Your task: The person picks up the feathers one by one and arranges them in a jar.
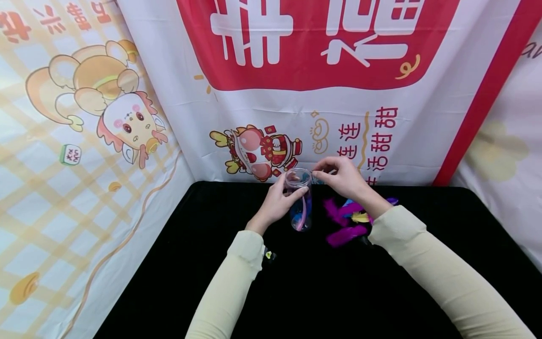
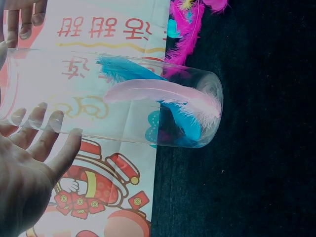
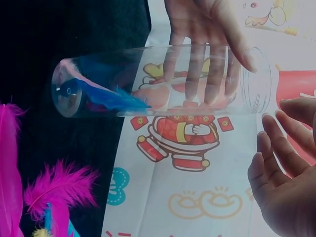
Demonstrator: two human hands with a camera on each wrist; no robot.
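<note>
A clear plastic jar (image 1: 301,202) stands tall over the black table, with a pale pink feather (image 2: 163,93) and a blue feather (image 3: 106,95) inside near its bottom. My left hand (image 1: 277,201) grips it just below the threaded mouth, fingers round one side and thumb on the other. Beside the jar's rim is my right hand (image 1: 340,178), its fingers loosely bent and the thumb near the index fingertip. In the right wrist view the right hand (image 3: 284,173) shows nothing between its fingers. Loose magenta feathers (image 1: 346,235) lie on the table below the right forearm.
Among the loose feathers are a yellow feather (image 1: 361,217) and some blue and purple ones. A small dark item with a yellow-green spot (image 1: 268,255) sits by the left cuff. Behind the black table (image 1: 322,292) hangs a printed white and red cloth (image 1: 254,103).
</note>
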